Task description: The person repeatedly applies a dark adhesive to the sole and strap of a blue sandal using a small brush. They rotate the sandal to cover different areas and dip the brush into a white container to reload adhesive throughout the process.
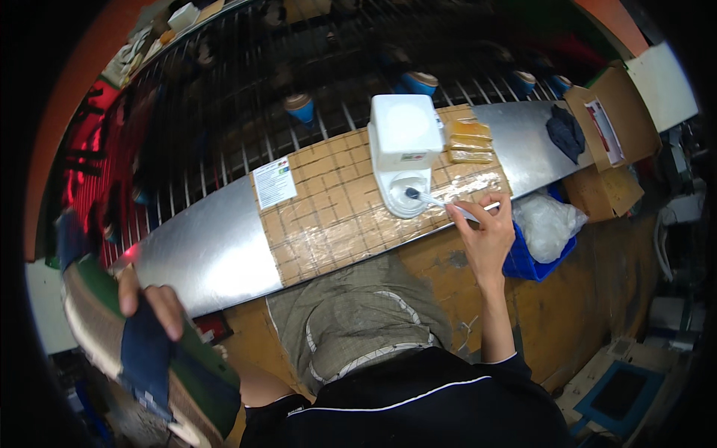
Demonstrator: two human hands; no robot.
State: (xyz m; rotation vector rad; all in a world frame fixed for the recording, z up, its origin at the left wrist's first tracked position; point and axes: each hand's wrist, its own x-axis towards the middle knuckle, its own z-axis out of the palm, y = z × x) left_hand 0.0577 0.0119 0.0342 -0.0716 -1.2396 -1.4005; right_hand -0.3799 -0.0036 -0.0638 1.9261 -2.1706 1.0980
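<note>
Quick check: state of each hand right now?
Left hand: holding a green-and-navy shoe.
Right hand: closed on a white-handled brush.

Brush [437, 201]: slim pale handle, slanted; dark head down in the dish of the white dispenser [407, 128]. Dispenser: boxy, upright, right of the middle of the tabletop [523, 142], its rounded dish (clear-looking inside) toward the near edge. Shoe [153, 362]: green, navy and tan, tilted, at the tabletop's left end; probably a shoe, blurred toward the rim.
</note>
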